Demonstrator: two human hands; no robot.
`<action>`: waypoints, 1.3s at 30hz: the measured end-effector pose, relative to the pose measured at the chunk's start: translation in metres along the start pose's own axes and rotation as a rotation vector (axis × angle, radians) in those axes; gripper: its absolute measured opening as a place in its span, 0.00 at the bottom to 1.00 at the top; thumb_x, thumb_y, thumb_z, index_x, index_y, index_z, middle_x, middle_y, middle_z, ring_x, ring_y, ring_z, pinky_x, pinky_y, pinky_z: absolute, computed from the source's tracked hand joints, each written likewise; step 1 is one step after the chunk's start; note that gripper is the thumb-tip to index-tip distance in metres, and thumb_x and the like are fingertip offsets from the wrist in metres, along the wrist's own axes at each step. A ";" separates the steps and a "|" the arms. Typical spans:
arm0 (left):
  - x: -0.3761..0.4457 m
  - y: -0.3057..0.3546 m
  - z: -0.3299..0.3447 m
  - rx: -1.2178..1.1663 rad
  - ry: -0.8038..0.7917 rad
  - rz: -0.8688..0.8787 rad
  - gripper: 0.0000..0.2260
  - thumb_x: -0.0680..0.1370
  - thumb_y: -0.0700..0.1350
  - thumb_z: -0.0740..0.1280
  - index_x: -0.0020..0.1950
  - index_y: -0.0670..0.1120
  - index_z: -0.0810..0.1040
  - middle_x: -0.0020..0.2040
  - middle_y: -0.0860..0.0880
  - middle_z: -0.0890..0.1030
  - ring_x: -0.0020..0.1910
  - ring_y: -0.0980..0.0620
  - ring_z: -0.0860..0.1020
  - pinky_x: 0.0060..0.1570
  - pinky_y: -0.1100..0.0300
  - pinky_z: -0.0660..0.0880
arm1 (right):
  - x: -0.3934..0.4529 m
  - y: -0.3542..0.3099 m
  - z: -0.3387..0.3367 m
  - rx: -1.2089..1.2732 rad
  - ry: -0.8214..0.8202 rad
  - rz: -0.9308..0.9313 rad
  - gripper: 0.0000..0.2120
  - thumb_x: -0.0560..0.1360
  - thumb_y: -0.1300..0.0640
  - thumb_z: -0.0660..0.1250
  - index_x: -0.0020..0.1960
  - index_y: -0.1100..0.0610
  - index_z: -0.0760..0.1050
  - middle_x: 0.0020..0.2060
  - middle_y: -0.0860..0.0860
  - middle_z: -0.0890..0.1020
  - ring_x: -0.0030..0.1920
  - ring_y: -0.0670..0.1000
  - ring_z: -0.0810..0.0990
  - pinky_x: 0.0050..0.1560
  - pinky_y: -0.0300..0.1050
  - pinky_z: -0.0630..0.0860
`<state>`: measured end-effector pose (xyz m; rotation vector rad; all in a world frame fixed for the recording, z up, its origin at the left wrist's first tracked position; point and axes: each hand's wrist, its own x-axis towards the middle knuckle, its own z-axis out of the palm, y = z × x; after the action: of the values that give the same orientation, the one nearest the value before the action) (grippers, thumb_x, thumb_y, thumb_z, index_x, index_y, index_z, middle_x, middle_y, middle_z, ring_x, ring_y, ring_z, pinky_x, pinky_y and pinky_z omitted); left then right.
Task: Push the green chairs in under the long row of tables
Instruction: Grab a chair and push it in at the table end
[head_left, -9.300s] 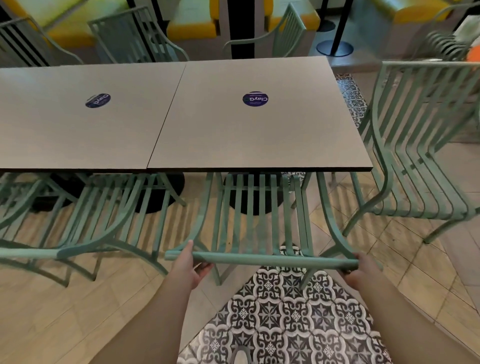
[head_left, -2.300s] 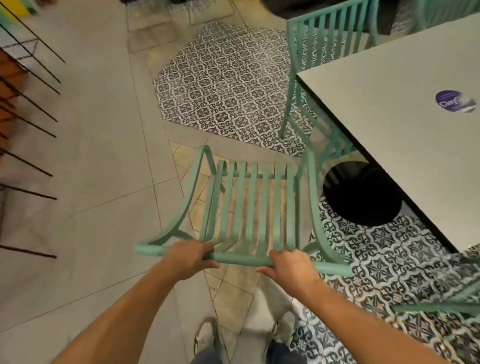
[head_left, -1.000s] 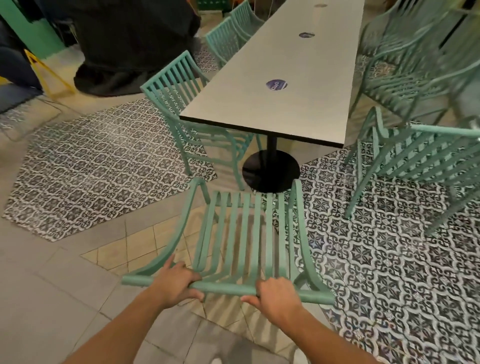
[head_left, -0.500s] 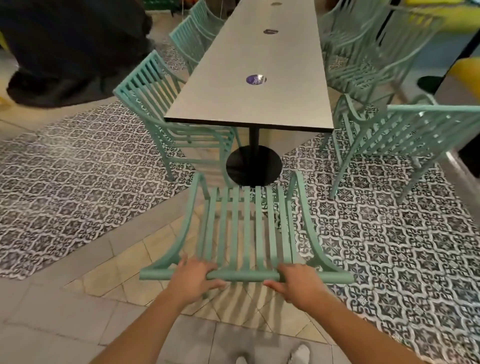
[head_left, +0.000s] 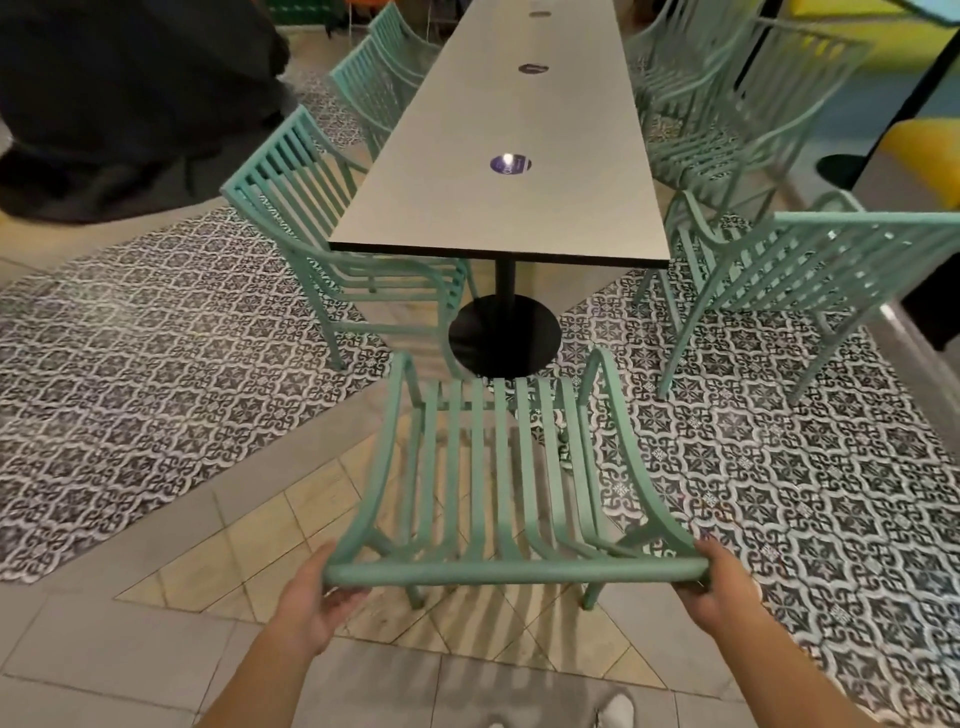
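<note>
A slatted green chair (head_left: 498, 483) stands at the near short end of the long bench (head_left: 519, 156), its seat facing the bench and its front edge just short of the round black base (head_left: 505, 336) of the nearest pedestal; the seat is not under the benchtop. The left hand (head_left: 317, 597) grips the left end of the chair's top rail (head_left: 511, 571), fingers curled beneath the bar, and the right hand (head_left: 719, 584) grips the right end in the same manner, so the two hands lie well apart at the rail's two corners. The chair sits where tan diamond-laid tiles meet black-and-white patterned floor tiles (head_left: 779, 493). On the left side of the bench, a second green chair (head_left: 332, 249) has its seat partly beneath the benchtop, with more green chairs (head_left: 379, 83) lined up beyond it. On the right, another green chair (head_left: 810, 280) stands beside the bench corner, pulled out and clear of the top, and further chairs (head_left: 722, 93) follow behind it. A round dark blue sticker (head_left: 510, 163) lies on the nearest benchtop section, and similar stickers (head_left: 532, 68) sit farther along. A large dark covered shape (head_left: 119, 98) fills the upper left. The toe of a light shoe (head_left: 618, 709) shows at the bottom edge.
</note>
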<state>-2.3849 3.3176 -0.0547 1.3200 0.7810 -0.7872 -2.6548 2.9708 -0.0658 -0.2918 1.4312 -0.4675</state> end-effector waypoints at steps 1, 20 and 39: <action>0.000 -0.001 0.005 -0.033 0.001 0.012 0.16 0.80 0.45 0.65 0.66 0.39 0.72 0.53 0.38 0.76 0.59 0.39 0.76 0.59 0.44 0.74 | 0.002 0.001 0.004 0.041 0.003 -0.006 0.05 0.79 0.61 0.60 0.48 0.61 0.73 0.54 0.57 0.76 0.43 0.53 0.75 0.59 0.52 0.74; 0.055 0.053 0.084 -0.001 -0.008 0.017 0.15 0.80 0.39 0.63 0.65 0.34 0.70 0.50 0.35 0.77 0.47 0.42 0.78 0.53 0.46 0.77 | 0.014 -0.047 0.066 0.037 0.087 0.003 0.11 0.78 0.61 0.56 0.60 0.60 0.68 0.44 0.58 0.75 0.43 0.57 0.75 0.57 0.52 0.72; 0.121 0.123 0.214 0.044 -0.022 0.033 0.17 0.80 0.39 0.63 0.68 0.35 0.69 0.50 0.36 0.76 0.56 0.39 0.76 0.51 0.46 0.74 | 0.054 -0.134 0.156 0.025 0.120 -0.021 0.16 0.79 0.61 0.56 0.66 0.62 0.66 0.60 0.61 0.74 0.62 0.59 0.74 0.65 0.59 0.71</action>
<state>-2.2075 3.1086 -0.0750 1.3581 0.7266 -0.7950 -2.5143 2.8145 -0.0306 -0.2623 1.5391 -0.5269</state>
